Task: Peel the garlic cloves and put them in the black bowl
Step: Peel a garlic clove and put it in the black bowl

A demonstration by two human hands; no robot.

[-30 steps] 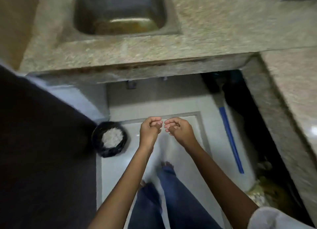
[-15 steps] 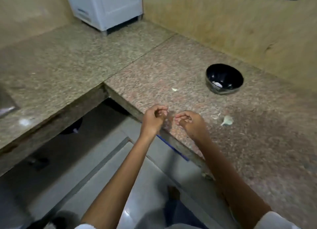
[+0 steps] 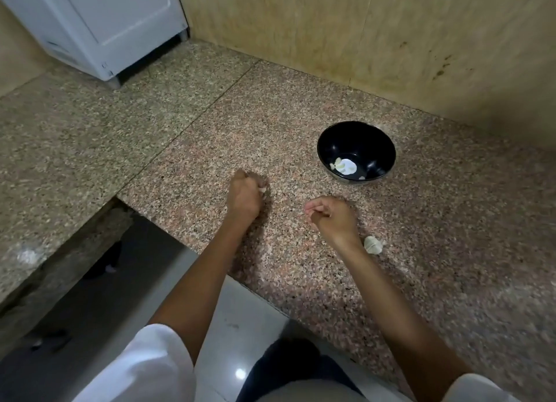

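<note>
Your left hand (image 3: 245, 201) pinches a garlic clove (image 3: 262, 190); whether your curled right hand (image 3: 331, 218) grips anything is unclear. A garlic piece (image 3: 373, 244) lies beside that wrist, with the black bowl (image 3: 377, 147) beyond.

Garlic (image 3: 373, 245) half hidden behind right hand (image 3: 331, 218).

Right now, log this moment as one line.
left hand: grips pale bit | right hand: curled, contents unseen | bowl: peeled cloves inside | garlic: on counter by right wrist
</note>
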